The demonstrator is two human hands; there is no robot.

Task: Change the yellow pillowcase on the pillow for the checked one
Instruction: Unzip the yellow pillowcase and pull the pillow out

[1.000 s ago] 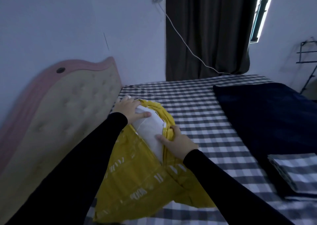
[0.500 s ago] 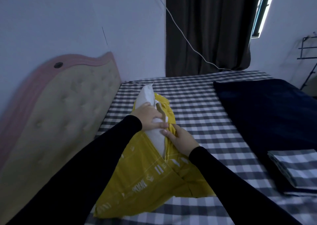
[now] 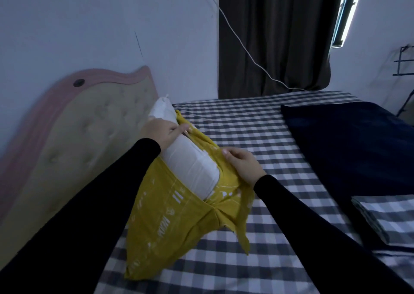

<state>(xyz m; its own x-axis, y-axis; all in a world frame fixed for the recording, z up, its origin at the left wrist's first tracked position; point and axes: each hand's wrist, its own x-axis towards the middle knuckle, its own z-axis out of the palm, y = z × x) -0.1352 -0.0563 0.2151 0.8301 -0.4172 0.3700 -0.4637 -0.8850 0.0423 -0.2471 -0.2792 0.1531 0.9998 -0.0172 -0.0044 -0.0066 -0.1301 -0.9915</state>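
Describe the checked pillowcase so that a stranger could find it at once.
Start from the bed with its checked sheet, then look to the dark blue blanket on its right side. The checked pillowcase lies on the blanket's near end, and it alone is folded into a flat stack.

Both arms reach forward, left hand (image 3: 164, 132) and right hand (image 3: 243, 164) curled.

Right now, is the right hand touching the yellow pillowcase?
Touching. Head view: right hand fingers pinch the yellow pillowcase edge beside the white pillow.
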